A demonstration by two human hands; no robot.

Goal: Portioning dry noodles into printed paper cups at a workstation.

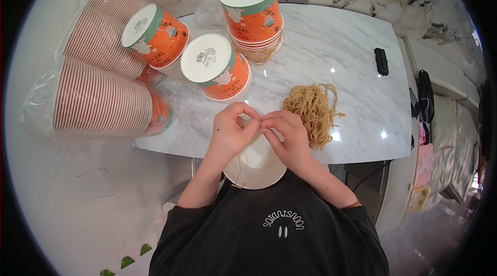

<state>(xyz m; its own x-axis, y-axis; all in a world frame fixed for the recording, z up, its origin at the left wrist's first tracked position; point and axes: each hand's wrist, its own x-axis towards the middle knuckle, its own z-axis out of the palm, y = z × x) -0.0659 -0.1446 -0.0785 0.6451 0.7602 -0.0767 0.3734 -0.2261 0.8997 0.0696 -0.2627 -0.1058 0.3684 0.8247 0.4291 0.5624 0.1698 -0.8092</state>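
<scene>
A white paper bucket [264, 164] stands open side up against my shirt, partly hidden behind my hands. A thin tan cord [239, 164] hangs over its near left rim and runs up inside toward my fingers. My left hand [231, 130] is closed in a pinch above the bucket. Fingertip to fingertip with it, my right hand [290, 139] pinches too, at the upper end of the cord; the exact grip is too small to see. Beside my right hand lies a loose bundle of tan cords [312, 112] on the marble-patterned table [357, 105].
Upside-down orange and green paper buckets stand at the back: a left stack [163, 38], a single-looking one [217, 66] and a taller stack [253, 14]. Bagged stacks of buckets [103, 97] fill the left side. A small black object [381, 62] lies far right, near a grey sofa [445, 136].
</scene>
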